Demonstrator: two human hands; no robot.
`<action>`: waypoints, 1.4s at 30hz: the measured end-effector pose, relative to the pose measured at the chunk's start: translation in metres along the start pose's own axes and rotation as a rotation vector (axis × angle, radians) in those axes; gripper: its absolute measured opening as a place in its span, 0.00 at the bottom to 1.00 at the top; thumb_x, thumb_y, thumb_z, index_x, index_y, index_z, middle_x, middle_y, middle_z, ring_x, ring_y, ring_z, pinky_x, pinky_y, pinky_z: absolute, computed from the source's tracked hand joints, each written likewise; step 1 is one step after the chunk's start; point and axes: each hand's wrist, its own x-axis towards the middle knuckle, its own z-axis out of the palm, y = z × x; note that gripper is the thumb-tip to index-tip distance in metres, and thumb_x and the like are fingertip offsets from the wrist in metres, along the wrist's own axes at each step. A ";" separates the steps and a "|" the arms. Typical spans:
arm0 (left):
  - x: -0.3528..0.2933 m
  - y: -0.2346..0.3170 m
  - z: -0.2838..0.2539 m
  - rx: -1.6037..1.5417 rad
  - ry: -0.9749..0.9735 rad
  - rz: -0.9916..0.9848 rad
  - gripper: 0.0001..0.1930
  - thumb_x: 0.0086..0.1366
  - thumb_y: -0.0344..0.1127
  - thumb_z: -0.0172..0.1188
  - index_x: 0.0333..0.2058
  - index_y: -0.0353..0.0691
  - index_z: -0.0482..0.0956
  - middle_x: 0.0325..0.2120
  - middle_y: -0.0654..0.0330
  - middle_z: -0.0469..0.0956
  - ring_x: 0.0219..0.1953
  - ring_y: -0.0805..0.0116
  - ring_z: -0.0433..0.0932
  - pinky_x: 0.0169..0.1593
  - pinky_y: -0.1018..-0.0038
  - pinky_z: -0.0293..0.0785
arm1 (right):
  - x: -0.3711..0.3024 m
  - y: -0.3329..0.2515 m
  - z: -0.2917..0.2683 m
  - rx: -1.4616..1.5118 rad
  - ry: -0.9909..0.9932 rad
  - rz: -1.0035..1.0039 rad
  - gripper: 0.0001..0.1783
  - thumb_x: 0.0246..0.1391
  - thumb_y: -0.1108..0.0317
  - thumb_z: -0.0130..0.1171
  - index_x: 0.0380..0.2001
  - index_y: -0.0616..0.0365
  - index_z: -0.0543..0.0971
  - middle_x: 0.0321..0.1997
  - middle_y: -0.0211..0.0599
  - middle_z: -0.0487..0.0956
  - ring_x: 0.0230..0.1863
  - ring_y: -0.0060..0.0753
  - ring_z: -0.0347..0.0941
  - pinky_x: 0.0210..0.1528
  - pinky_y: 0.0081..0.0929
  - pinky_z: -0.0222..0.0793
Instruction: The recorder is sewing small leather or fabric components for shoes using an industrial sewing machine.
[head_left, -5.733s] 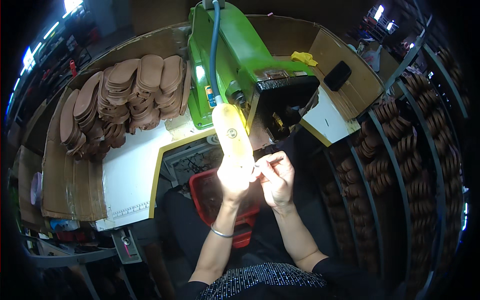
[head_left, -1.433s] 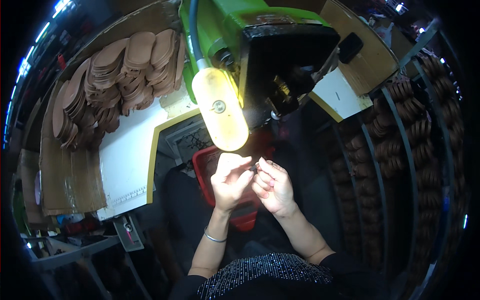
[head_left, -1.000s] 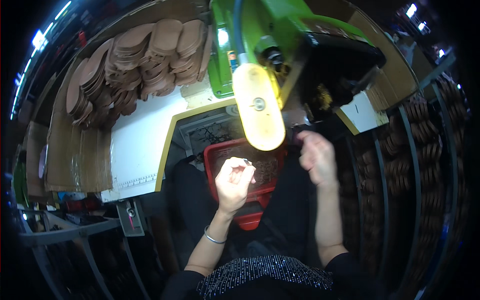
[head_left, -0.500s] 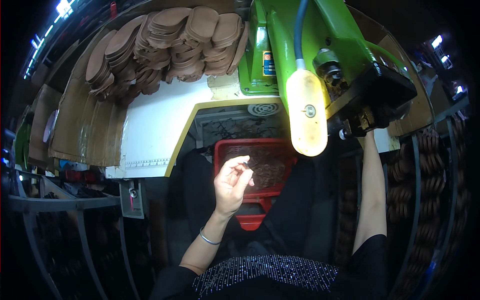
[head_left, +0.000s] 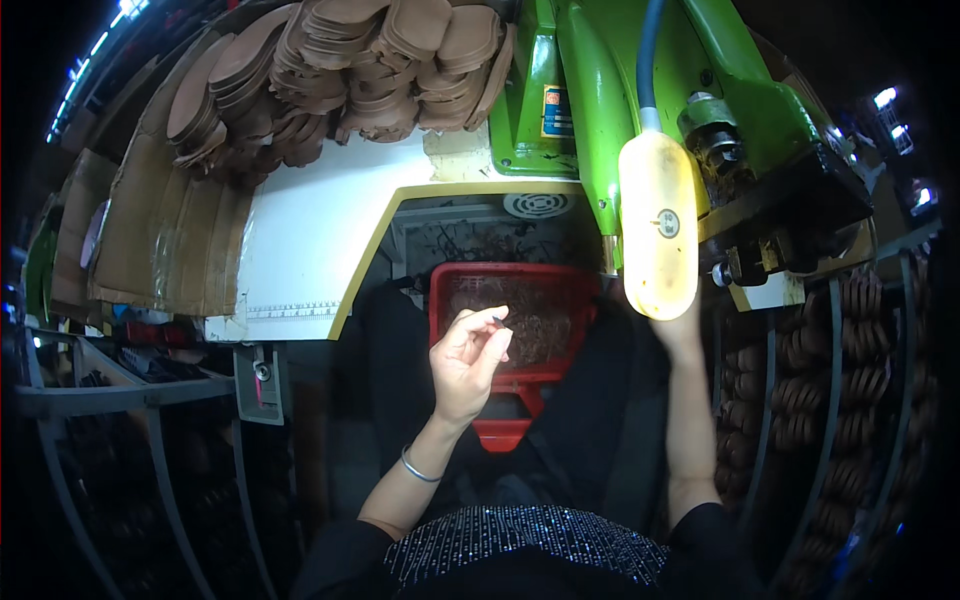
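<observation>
Drawn leftward from the black machine head (head_left: 800, 195) since half a second ago, the right hand (head_left: 683, 325) is now partly covered by the lower end of the oblong lamp (head_left: 650, 265), while the left hand (head_left: 466, 370) has been kept about where it was. Between the left thumb and forefinger a small dark piece (head_left: 500, 321) appears pinched, the tips close together and the other fingers curled; it is held inside the cut-out of the white table (head_left: 310, 230), off the yellow-trimmed inner edge, above the red basket (head_left: 437, 320) of brown scraps. For this hold to be done well, the pinch should be kept steady, since so small a piece could easily be lost among the scraps. How far the right hand is opened, and whether anything is gripped, cannot be told: its fingers are hidden and the rest is blurred. What the dark piece is cannot be made out either. Along the table's far edge, at the left, stacks of brown sole-shaped pieces (head_left: 395, 65) are cut off by the view's upper limit, as is the green machine (head_left: 745, 60).
</observation>
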 end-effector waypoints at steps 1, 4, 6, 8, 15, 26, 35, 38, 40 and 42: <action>0.001 -0.002 0.004 -0.029 -0.015 -0.001 0.12 0.57 0.17 0.52 0.41 0.30 0.73 0.27 0.61 0.70 0.24 0.79 0.70 0.29 0.84 0.68 | -0.022 0.000 0.008 0.029 -0.164 0.080 0.08 0.49 0.75 0.58 0.34 0.66 0.77 0.31 0.33 0.78 0.30 0.18 0.71 0.35 0.18 0.68; 0.000 -0.006 0.006 -0.063 0.009 -0.033 0.13 0.56 0.17 0.53 0.41 0.30 0.73 0.26 0.62 0.71 0.23 0.79 0.70 0.28 0.85 0.68 | -0.066 -0.027 0.055 0.310 -0.431 0.266 0.09 0.53 0.75 0.53 0.38 0.66 0.76 0.34 0.35 0.77 0.36 0.22 0.73 0.41 0.18 0.69; -0.001 -0.006 0.008 -0.088 0.033 -0.063 0.13 0.56 0.17 0.54 0.41 0.30 0.73 0.26 0.62 0.72 0.22 0.80 0.69 0.27 0.86 0.67 | -0.079 -0.032 0.073 0.350 -0.437 0.165 0.10 0.53 0.76 0.53 0.39 0.67 0.76 0.35 0.35 0.76 0.37 0.22 0.72 0.41 0.17 0.68; -0.003 -0.005 0.011 -0.126 0.062 -0.082 0.12 0.55 0.17 0.55 0.40 0.30 0.73 0.25 0.62 0.73 0.22 0.81 0.69 0.26 0.87 0.65 | -0.088 -0.035 0.086 0.542 -0.383 0.251 0.09 0.52 0.79 0.52 0.37 0.70 0.76 0.34 0.37 0.75 0.36 0.22 0.71 0.40 0.16 0.67; -0.003 0.000 0.007 -0.079 0.040 0.007 0.10 0.55 0.17 0.55 0.37 0.31 0.74 0.28 0.62 0.71 0.22 0.83 0.67 0.24 0.88 0.62 | -0.096 -0.044 0.099 0.388 -0.223 0.145 0.07 0.49 0.80 0.55 0.33 0.69 0.77 0.30 0.36 0.76 0.31 0.22 0.71 0.35 0.16 0.67; -0.006 0.009 -0.001 -0.163 0.039 -0.047 0.11 0.56 0.16 0.52 0.38 0.30 0.74 0.28 0.62 0.69 0.20 0.83 0.65 0.23 0.88 0.60 | -0.100 -0.046 0.105 0.429 -0.261 0.183 0.05 0.49 0.80 0.56 0.30 0.68 0.78 0.29 0.36 0.76 0.30 0.22 0.72 0.34 0.16 0.68; -0.007 0.011 -0.007 -0.226 0.051 -0.126 0.14 0.56 0.18 0.55 0.42 0.30 0.72 0.30 0.62 0.72 0.29 0.81 0.73 0.34 0.86 0.71 | -0.099 -0.051 0.108 0.570 -0.298 0.245 0.04 0.51 0.79 0.55 0.31 0.68 0.78 0.29 0.35 0.76 0.31 0.22 0.73 0.36 0.17 0.70; -0.006 0.009 -0.005 -0.221 0.073 -0.102 0.16 0.55 0.17 0.54 0.43 0.31 0.71 0.28 0.61 0.73 0.20 0.85 0.66 0.22 0.90 0.62 | -0.098 -0.055 0.111 0.614 -0.257 0.336 0.05 0.51 0.79 0.54 0.32 0.68 0.77 0.29 0.34 0.76 0.30 0.20 0.72 0.35 0.16 0.69; -0.006 0.009 -0.003 -0.229 0.074 -0.115 0.16 0.55 0.17 0.54 0.43 0.31 0.71 0.28 0.61 0.73 0.20 0.85 0.66 0.22 0.90 0.62 | -0.099 -0.045 0.112 0.562 -0.246 0.238 0.05 0.52 0.78 0.54 0.33 0.67 0.77 0.29 0.33 0.75 0.30 0.18 0.71 0.35 0.15 0.69; -0.006 0.009 -0.002 -0.237 0.077 -0.129 0.16 0.55 0.17 0.54 0.43 0.31 0.71 0.28 0.61 0.74 0.20 0.85 0.67 0.22 0.90 0.62 | -0.100 -0.043 0.113 0.553 -0.228 0.233 0.05 0.52 0.78 0.54 0.33 0.67 0.76 0.29 0.33 0.75 0.29 0.18 0.71 0.34 0.14 0.69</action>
